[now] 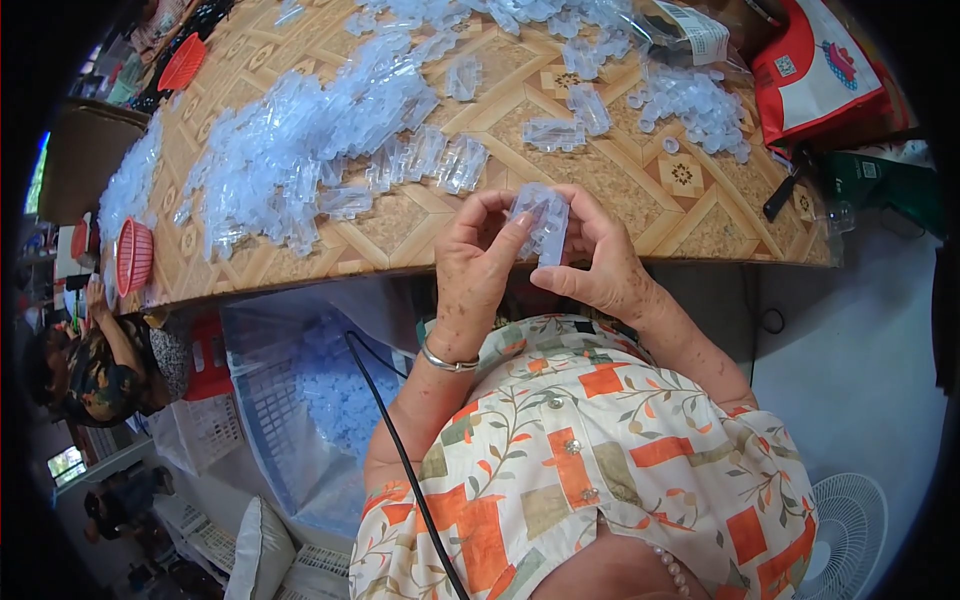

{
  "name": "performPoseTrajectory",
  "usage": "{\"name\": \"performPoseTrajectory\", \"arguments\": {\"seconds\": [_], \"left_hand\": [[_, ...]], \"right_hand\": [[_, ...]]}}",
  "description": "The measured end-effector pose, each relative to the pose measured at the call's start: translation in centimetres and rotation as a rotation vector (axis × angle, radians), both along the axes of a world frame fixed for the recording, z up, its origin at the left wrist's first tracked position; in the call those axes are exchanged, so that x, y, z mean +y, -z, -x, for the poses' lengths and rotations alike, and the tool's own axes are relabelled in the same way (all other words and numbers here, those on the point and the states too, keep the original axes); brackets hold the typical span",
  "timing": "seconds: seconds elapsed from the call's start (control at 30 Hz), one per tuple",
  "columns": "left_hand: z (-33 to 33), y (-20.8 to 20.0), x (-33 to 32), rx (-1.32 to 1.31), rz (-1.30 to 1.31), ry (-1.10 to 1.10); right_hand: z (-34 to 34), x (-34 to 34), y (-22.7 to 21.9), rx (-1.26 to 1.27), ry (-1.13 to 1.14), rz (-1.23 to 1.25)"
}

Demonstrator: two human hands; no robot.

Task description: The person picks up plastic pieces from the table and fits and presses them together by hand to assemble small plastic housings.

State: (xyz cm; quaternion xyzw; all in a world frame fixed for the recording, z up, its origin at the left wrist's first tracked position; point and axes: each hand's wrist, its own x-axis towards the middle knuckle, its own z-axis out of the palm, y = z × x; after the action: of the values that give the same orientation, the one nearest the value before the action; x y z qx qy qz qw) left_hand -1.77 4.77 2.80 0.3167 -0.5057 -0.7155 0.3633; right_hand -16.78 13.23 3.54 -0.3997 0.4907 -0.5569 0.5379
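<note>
Left hand [472,265] and right hand [610,270] both clamped on a clear plastic piece [550,225] over the table's [690,228] near edge, left thumb on its face, right thumb at its low end. Beyond: big heap of clear parts [310,135] toward the left edge, small round parts [692,108] toward the right. Right side crowded: barcode-labelled packet [702,40], red-and-white bag [815,90] with square code, print too small to read, black-handled tool [779,198] by near right corner.

Soft light, heavy fisheye edge distortion
</note>
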Motion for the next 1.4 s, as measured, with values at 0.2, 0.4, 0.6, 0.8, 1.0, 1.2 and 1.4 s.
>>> {"name": "performPoseTrajectory", "arguments": {"seconds": [0.2,0.4,0.6,0.8,1.0,1.2,1.4], "left_hand": [[-0.7,-0.7,-0.4,0.099,-0.137,0.003],[0.5,-0.1,0.6,0.242,-0.121,-0.200],[0.6,0.0,0.9,0.218,-0.064,-0.002],[1.1,-0.7,1.8,0.451,-0.209,0.185],[0.3,-0.5,0.8,0.251,-0.110,0.288],[-1.5,-0.9,-0.4,0.163,-0.159,0.377],[-1.3,-0.8,-0.3,0.270,-0.192,0.357]], "right_hand": [[1.4,0.0,-0.6,-0.152,0.011,0.067],[-0.1,0.5,-0.3,0.109,0.102,0.166],[-1.9,0.5,1.1,0.120,0.184,0.168],[-0.8,-0.2,0.6,0.321,0.270,0.173],[-0.1,-0.1,0.0,0.787,0.274,0.355],[1.3,0.1,-0.6,1.040,0.181,0.472],[1.5,-0.1,-1.2,1.050,0.138,0.454]]}}
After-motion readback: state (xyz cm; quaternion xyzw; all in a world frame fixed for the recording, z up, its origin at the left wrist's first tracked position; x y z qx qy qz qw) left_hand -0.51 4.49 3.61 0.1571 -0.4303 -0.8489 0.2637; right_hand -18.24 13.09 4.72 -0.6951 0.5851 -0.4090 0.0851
